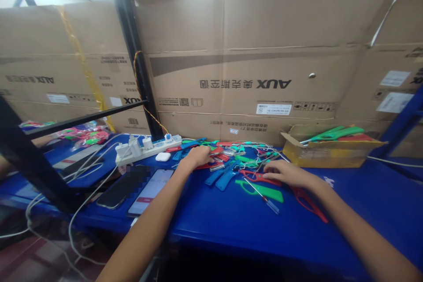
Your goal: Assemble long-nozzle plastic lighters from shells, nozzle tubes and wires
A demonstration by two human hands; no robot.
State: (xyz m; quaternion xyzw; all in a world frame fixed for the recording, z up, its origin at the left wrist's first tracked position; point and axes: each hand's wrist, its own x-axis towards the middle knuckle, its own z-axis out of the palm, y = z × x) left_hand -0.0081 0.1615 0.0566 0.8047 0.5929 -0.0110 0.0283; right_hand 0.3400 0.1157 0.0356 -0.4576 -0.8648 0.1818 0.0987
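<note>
My left hand [199, 156] reaches into the far left of a pile of coloured plastic parts. Its fingers are closed beside red pieces, and what they hold is hidden. On the right, my right hand [284, 172] has its fingers curled onto a red plastic casing [253, 176], shaped like a long lighter handle with a loop. Nearer me lie a green casing [269, 193] and a screwdriver [271, 205] with a clear handle, its shaft across the green part. Blue casings [225, 180] lie between my hands. Another red casing [309, 205] is partly under my right wrist.
A cardboard box [327, 158] with green and red casings stands at the back right. Left are a power strip [148, 149] with plugs, a white earbud case [163, 157], two phones [155, 189] and loose cables. Cardboard sheets [251, 66] wall off the back of the blue table [224, 224].
</note>
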